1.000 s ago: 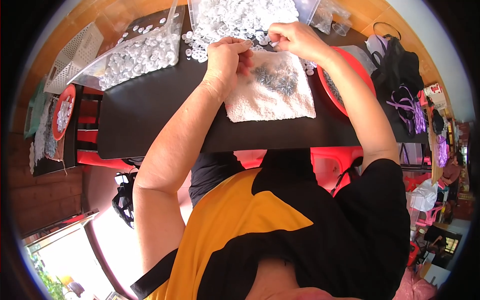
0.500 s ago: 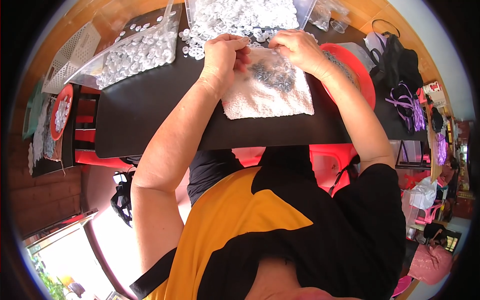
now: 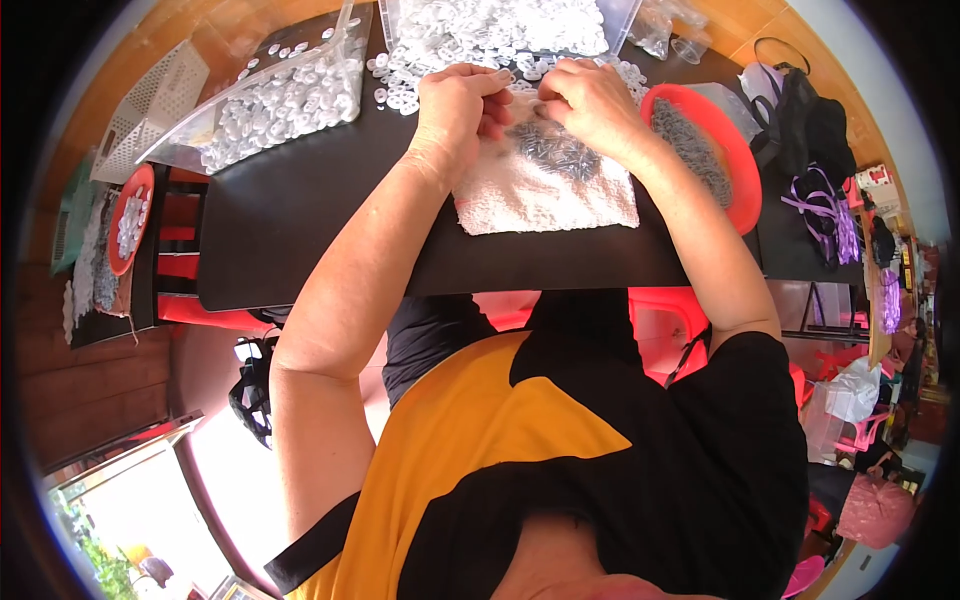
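A pale, fluffy cloth [image 3: 545,205] lies on the black table, bearing a heap of small grey metal-looking pieces [image 3: 565,152]. Over its far left corner is my left hand [image 3: 462,108], thumb and forefinger pinched together. Whatever sits between those fingertips is too small to make out. My right hand [image 3: 597,108] curls above the far edge of the cloth, its fingertips drawn together beside the heap. Anything in them is hidden. Just beyond both hands, white round plastic pieces [image 3: 400,98] with holes are scattered on the table.
A clear bin [image 3: 618,25] full of white pieces stands at the far edge. Another clear container [image 3: 285,125] of them lies tipped at left. A red dish [image 3: 745,200] holds grey pieces beside my right forearm. Black bags [image 3: 825,135] and purple straps [image 3: 822,215] lie farther right.
My right hand and forearm have shifted a little left relative to the table, showing more of the red dish. My left hand keeps its pinch. The whole view has slid slightly.
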{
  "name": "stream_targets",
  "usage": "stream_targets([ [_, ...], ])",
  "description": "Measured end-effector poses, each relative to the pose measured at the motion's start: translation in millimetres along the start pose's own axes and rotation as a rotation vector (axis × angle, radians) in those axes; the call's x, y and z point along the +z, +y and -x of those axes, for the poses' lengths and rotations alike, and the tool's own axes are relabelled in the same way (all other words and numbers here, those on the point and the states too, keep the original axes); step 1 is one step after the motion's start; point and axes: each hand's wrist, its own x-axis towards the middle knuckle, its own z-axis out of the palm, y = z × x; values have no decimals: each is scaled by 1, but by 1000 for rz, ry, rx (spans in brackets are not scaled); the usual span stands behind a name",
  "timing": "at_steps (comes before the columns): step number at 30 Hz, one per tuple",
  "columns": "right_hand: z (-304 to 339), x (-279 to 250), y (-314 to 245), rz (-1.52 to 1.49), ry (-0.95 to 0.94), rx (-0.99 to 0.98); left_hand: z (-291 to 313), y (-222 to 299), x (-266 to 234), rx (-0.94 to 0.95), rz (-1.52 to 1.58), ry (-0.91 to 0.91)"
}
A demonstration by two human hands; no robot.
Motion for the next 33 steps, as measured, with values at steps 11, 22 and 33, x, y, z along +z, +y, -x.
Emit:
stream_targets([
  [11, -3, 2, 2, -941, 207, 341, 8, 3, 6, 81, -29, -85],
  [22, 2, -28, -22, -1292, 191, 545, 15, 1, 13, 123, -13, -118],
  [33, 3, -28, -21, -1289, 161, 538, 20, 1, 18, 164, -55, -107],
])
